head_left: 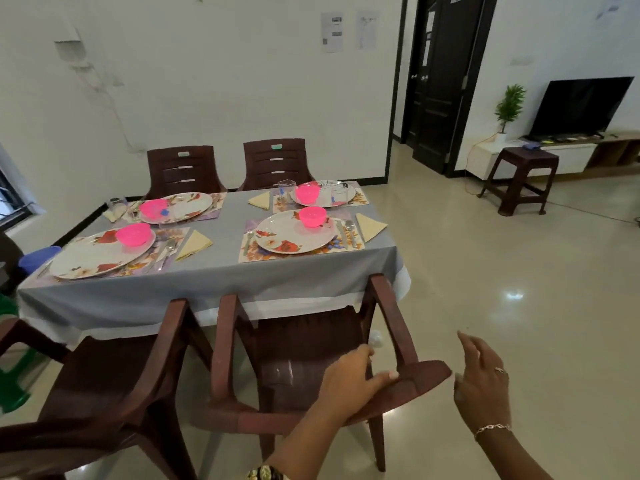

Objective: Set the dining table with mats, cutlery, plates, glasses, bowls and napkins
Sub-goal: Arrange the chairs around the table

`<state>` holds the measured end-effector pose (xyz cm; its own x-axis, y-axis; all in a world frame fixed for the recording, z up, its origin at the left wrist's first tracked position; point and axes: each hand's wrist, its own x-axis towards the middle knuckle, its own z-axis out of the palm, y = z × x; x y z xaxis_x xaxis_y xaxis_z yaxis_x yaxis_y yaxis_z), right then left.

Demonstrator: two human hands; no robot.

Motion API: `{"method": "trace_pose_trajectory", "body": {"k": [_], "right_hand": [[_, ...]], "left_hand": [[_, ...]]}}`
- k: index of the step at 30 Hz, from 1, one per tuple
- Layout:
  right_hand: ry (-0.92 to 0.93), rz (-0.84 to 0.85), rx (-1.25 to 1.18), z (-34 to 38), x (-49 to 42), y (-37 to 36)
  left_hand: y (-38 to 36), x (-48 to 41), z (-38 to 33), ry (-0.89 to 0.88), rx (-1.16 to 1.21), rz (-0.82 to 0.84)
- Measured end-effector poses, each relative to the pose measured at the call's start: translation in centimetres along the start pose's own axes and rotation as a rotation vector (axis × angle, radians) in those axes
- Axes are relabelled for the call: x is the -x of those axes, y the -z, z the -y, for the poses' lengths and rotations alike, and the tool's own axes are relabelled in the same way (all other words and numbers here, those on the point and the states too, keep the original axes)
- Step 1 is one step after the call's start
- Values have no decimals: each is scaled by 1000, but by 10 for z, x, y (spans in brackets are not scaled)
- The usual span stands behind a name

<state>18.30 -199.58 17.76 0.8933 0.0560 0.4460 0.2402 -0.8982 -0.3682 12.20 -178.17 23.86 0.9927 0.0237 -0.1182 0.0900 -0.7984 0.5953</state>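
Observation:
The dining table (214, 271) wears a grey cloth and carries several place settings. Each setting has a floral mat (346, 245), a floral plate (294, 233) and a pink bowl (312, 216). Cutlery (349, 230) lies beside the plates, and yellow folded napkins (370, 226) sit next to the mats. Clear glasses (286, 190) stand at the far settings. My left hand (353, 375) grips the top of a brown chair's backrest (408, 386) at the near right. My right hand (483, 379) hovers open just right of that backrest, touching nothing.
A second brown chair (114, 382) stands at the near left and two more (273, 162) at the far side. A green stool (10, 375) is at the left edge. A brown stool (523, 178), a TV (578, 107) and a dark door (443, 81) lie to the right across open floor.

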Motion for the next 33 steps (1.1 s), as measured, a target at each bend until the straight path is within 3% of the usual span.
{"method": "trace_pose_trajectory", "body": {"k": [6, 16, 21, 33], "right_hand": [[43, 222, 80, -91, -48, 15], [84, 421, 98, -216, -140, 53], [127, 492, 74, -240, -191, 35], [451, 631, 74, -263, -384, -75]], "left_hand": [[-50, -72, -85, 114, 30, -228], [-116, -173, -186, 230, 2, -284], [-129, -232, -203, 275, 11, -284], [-130, -422, -183, 442, 86, -369]]}}
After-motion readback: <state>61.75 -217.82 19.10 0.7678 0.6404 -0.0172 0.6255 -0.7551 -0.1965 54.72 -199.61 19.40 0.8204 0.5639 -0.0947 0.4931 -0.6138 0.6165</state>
